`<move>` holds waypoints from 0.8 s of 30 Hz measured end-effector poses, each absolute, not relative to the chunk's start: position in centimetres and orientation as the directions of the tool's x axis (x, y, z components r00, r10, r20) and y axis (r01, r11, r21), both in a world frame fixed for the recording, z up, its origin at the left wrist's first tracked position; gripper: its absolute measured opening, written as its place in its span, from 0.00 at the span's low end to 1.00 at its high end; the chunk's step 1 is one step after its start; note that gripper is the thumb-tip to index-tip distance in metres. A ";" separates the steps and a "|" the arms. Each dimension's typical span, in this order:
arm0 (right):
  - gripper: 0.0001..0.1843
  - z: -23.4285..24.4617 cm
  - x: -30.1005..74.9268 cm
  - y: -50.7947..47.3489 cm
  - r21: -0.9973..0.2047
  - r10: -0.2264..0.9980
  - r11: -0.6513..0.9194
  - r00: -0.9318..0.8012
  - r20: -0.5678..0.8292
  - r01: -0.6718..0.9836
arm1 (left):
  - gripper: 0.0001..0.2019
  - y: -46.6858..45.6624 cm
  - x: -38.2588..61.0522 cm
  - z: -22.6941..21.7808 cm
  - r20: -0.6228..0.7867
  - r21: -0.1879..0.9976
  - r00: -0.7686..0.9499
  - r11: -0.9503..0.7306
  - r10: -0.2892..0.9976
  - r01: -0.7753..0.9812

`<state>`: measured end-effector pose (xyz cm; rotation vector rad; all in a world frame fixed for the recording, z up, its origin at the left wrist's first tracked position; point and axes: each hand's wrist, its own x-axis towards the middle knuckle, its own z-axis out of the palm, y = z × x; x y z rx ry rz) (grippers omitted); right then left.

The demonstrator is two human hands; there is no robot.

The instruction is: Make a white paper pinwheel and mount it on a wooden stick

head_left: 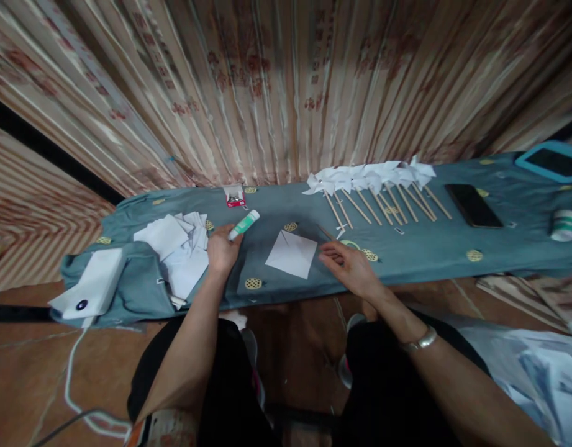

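My left hand (222,250) is closed round the lower end of a white and green glue stick (244,224), which points up and to the right over the blue cloth (420,248). My right hand (348,264) lies on the cloth with its fingers stretched out to the left, just right of a white paper square (291,254). A thin wooden stick (326,233) lies just above the right hand's fingers. Nothing shows in the right hand.
A heap of white paper pieces (178,248) lies left of my left hand, beside a white box (94,284). Several paper pinwheels on sticks (379,186) lie at the back. A black phone (473,205), a tablet (551,160), a small jar (563,225) and a red staple box (235,196) are also there.
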<state>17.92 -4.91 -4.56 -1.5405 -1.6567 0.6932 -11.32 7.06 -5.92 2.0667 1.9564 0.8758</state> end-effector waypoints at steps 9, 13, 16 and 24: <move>0.13 -2.9 19.2 -6.7 -0.452 0.980 0.198 -0.188 0.067 0.870 | 0.19 3.4 -7.1 -3.6 0.450 0.454 0.160 -0.379 0.879 0.806; 0.12 -2.4 19.5 -6.9 -0.404 0.971 0.232 -0.237 0.036 0.885 | 0.11 1.1 -2.5 -1.3 0.430 0.633 0.202 -0.454 0.880 0.627; 0.12 -2.2 19.3 -6.7 -0.372 0.964 0.252 -0.265 0.016 0.893 | 0.08 0.2 0.3 0.2 0.382 0.774 0.168 -0.414 0.909 0.480; 0.13 -2.4 19.3 -6.8 -0.327 0.952 0.299 -0.305 0.036 0.896 | 0.07 -0.5 -2.7 -0.4 0.267 0.785 0.182 -0.323 0.946 0.528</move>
